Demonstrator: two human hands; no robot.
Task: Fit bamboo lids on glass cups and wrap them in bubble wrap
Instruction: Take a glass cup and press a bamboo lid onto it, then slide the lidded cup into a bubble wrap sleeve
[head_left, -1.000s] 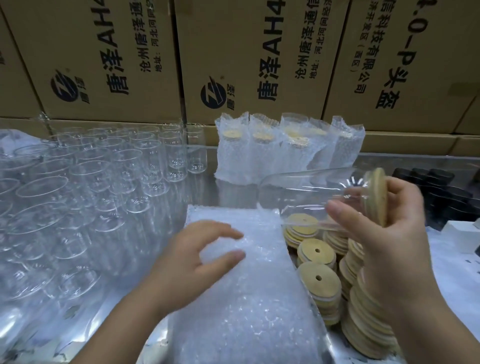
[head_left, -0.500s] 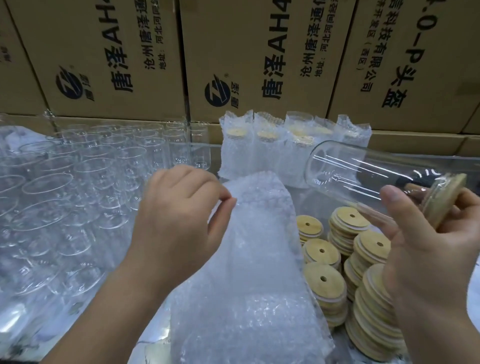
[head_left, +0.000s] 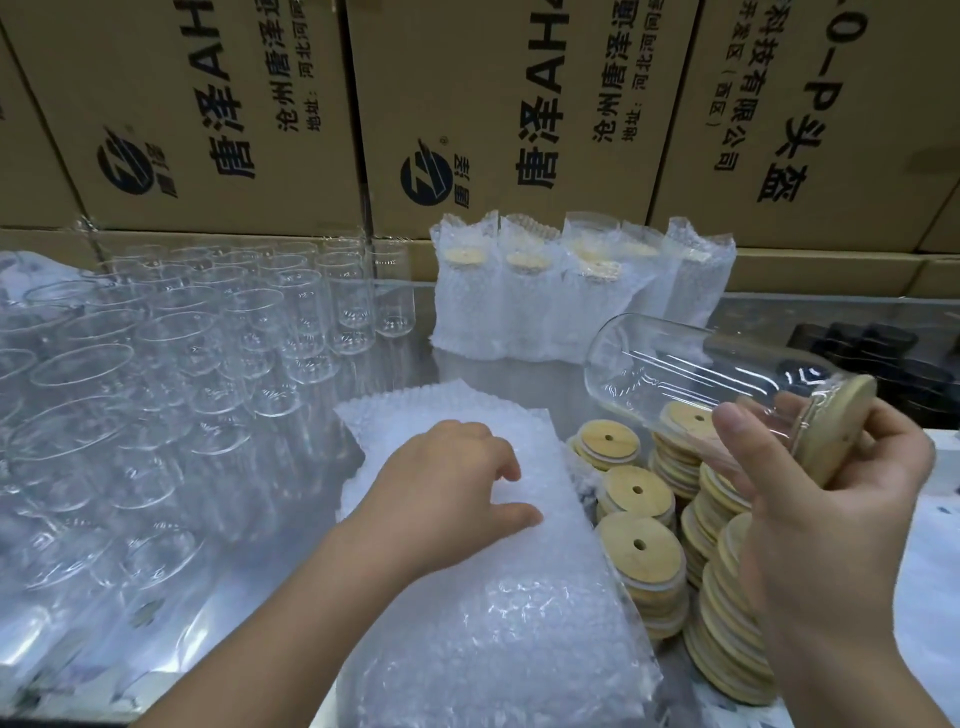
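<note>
Now the right hand (head_left: 831, 493) grips the glass cup (head_left: 696, 376) at its lidded end, fingers curled round it, with the bamboo lid (head_left: 837, 431) fitted and the cup tilted near level above the loose lid stacks (head_left: 639, 551). The left hand (head_left: 452, 480), raised a moment ago, rests on the bubble wrap pile (head_left: 493, 597), fingers bent and thumb apart. Wrapped cups (head_left: 571, 301) stand behind.

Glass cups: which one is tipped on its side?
The lidded cup in the right hand, held sideways above the loose lids; all others stand upright, bare or bubble-wrapped.
</note>
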